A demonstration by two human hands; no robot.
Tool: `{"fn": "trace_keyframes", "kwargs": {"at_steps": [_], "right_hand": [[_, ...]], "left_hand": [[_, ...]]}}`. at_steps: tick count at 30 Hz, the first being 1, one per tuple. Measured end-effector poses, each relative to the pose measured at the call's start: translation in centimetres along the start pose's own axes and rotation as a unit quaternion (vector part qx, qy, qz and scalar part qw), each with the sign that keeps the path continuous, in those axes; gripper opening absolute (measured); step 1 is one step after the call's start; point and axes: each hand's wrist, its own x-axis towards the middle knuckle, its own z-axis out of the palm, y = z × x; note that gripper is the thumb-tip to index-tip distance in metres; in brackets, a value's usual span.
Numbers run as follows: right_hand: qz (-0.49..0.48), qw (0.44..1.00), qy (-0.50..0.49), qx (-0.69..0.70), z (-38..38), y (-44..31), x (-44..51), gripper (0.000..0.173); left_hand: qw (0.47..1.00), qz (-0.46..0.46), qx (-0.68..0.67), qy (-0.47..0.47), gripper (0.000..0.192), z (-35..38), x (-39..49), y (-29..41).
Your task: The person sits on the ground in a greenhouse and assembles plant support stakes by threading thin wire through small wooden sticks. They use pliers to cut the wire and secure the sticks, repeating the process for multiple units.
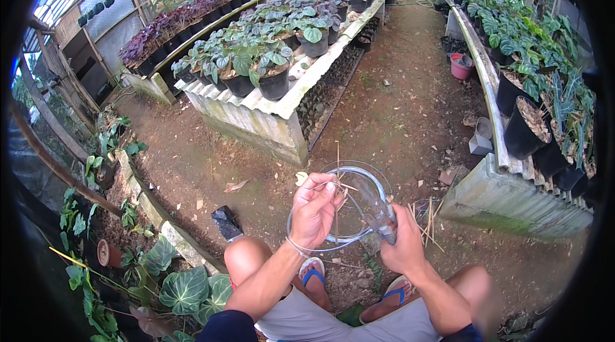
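Note:
My left hand is raised in front of my knees, its thumb and fingertips pinching thin wooden sticks that cross one another. A fine strand of wire runs by those fingertips. In my right hand is a pair of pliers, its handles gripped and its jaws blurred towards the left hand. Behind and between both hands shows a loose coil of wire, partly covered by them. More thin sticks lie scattered on the soil, just right of my right hand.
Potted plants crowd a corrugated bench ahead. Another plant bench with a concrete block end stands at right. A black plastic piece lies near my left knee. Leafy plants grow at lower left, and a pink pot sits farther off.

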Motion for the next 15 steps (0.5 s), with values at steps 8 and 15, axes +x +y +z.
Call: {"fn": "trace_keyframes", "kwargs": {"at_steps": [8,15], "right_hand": [[0.153,0.933,-0.069,0.32,1.4,1.6,-0.5,0.041],[0.131,0.814,0.004,0.566,0.1,0.8,0.3,0.024]], "left_hand": [[0.993,0.071,0.089,0.042,0.025,0.6,0.0,-0.2],[0.989,0.044,0.138,0.003,0.024,0.5,-0.5,-0.8]]}}
